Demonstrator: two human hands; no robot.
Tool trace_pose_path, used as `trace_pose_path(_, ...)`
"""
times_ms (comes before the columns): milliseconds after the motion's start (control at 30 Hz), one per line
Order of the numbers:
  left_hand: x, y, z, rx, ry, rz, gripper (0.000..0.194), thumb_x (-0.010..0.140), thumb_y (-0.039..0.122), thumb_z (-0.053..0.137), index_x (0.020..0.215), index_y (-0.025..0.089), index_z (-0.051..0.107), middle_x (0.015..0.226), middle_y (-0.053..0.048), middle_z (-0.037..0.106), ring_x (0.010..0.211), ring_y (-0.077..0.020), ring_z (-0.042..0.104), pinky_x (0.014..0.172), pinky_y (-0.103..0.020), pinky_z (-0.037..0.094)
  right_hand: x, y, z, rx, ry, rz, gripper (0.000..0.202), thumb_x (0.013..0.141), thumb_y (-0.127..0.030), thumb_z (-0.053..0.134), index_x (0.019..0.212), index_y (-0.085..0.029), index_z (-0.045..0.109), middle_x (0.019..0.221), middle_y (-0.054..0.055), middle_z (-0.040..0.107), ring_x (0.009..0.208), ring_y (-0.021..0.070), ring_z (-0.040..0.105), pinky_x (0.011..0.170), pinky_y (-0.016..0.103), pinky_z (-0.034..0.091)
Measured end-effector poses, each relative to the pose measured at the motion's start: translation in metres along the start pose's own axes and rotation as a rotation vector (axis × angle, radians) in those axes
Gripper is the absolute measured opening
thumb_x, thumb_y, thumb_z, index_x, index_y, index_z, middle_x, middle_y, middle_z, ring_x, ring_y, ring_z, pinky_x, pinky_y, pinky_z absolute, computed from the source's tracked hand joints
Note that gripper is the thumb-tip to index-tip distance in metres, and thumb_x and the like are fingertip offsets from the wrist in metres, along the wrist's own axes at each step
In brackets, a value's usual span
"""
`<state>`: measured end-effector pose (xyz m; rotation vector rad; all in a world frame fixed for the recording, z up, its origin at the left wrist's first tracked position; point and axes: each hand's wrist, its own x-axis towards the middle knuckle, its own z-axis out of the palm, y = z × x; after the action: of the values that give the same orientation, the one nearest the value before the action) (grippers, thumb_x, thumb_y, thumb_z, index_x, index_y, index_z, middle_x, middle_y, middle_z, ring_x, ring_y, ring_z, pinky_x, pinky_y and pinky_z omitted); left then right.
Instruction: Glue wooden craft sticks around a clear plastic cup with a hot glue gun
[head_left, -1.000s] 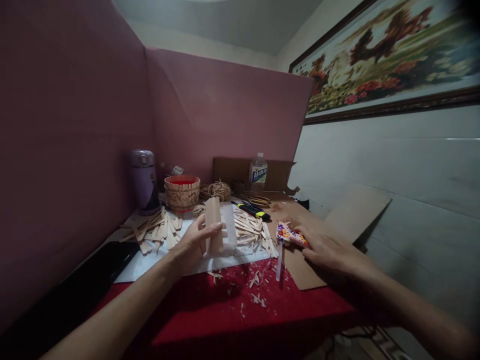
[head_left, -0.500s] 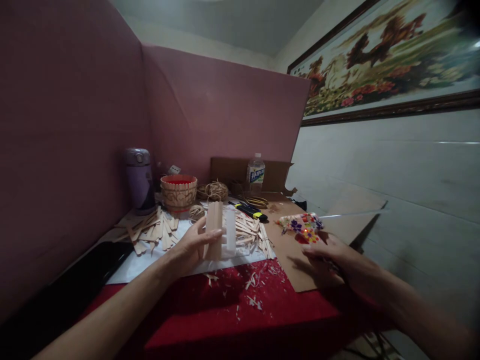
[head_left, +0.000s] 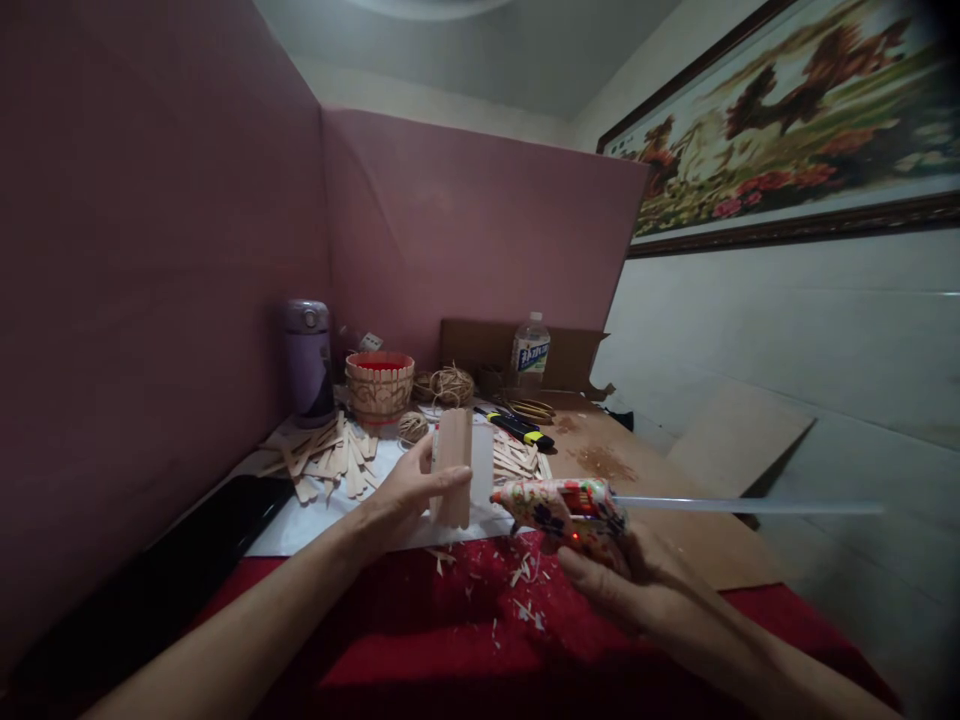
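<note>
My left hand (head_left: 418, 485) is closed round an upright piece faced with wooden craft sticks (head_left: 453, 460); a pale, translucent panel (head_left: 482, 465) shows along its right side. In my right hand (head_left: 622, 580) is a flower-patterned hot glue gun (head_left: 562, 508). A long clear glue stick (head_left: 735, 505) juts from the gun's back end toward the right, and a small red light glows on its body. The nozzle points left, close to the panel's right edge; whether it touches I cannot tell. My right fingers are partly hidden behind the grip.
Loose craft sticks (head_left: 349, 460) lie beside a stick-covered pot (head_left: 380, 385) and a purple flask (head_left: 309, 360). Behind are twine (head_left: 451, 384), a yellow-black utility knife (head_left: 517, 428) and a plastic bottle (head_left: 531, 352). Cardboard (head_left: 675, 540) covers the right side; wood scraps (head_left: 525, 570) dot the red cloth (head_left: 420, 640).
My right hand has brought the glue gun left and lower, up to the piece in my left hand. The view has shifted slightly; my left hand keeps its hold.
</note>
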<state>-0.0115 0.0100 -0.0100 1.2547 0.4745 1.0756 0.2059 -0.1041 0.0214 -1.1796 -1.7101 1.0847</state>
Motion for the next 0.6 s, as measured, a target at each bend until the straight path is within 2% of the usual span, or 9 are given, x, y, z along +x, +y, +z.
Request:
trace_pose_path(100,-0.002,0.003,0.001,-0.042,-0.011,-0.075,0.048,0.07,0.035,0.075,0.108,0.016,0.053,0.097,-0.01,0.059,0.077,-0.0201,0.061,0.06,-0.033,0.053,0.003,-0.003,0.007,0.015,0.003,-0.064,0.037,0.085,-0.048,0.06,0.111,-0.023,0.063,0.075,0.001,0.059,0.071,0.0159,0.055,0.078,0.03,0.05)
trace_pose_path(233,-0.002,0.005,0.002,-0.055,0.045,-0.137,0.055,0.067,0.039,0.076,0.109,0.017,0.048,0.098,-0.01,0.057,0.079,-0.0219,0.061,0.059,-0.035,0.056,0.006,-0.006,0.012,-0.004,-0.053,0.014,0.041,0.083,-0.051,0.06,0.108,-0.019,0.065,0.062,-0.002,0.052,0.059,0.0131,0.048,0.063,0.026,0.048)
trace_pose_path(300,-0.001,0.005,0.002,-0.054,0.055,-0.151,0.056,0.067,0.039,0.076,0.11,0.017,0.047,0.099,-0.011,0.057,0.081,-0.0234,0.061,0.058,-0.034,0.056,0.006,-0.007,0.013,0.003,-0.056,0.028,0.041,0.083,-0.052,0.06,0.106,-0.019,0.066,0.063,-0.002,0.053,0.057,0.0118,0.045,0.057,0.024,0.046)
trace_pose_path(433,-0.001,0.004,0.003,-0.068,0.045,-0.159,0.055,0.069,0.038,0.074,0.111,0.017,0.047,0.099,-0.011,0.056,0.081,-0.0231,0.061,0.057,-0.034,0.056,0.005,-0.01,0.016,0.005,-0.042,0.025,0.036,0.083,-0.051,0.061,0.101,-0.02,0.066,0.072,0.0,0.057,0.06,0.0112,0.045,0.057,0.023,0.044)
trace_pose_path(600,-0.002,0.005,0.004,-0.07,0.021,-0.15,0.049,0.072,0.038,0.072,0.109,0.017,0.048,0.098,-0.01,0.056,0.08,-0.0217,0.06,0.056,-0.033,0.057,0.005,-0.016,0.017,-0.001,-0.043,0.021,0.04,0.081,-0.053,0.061,0.103,-0.02,0.066,0.066,-0.001,0.056,0.06,0.0129,0.048,0.058,0.025,0.045)
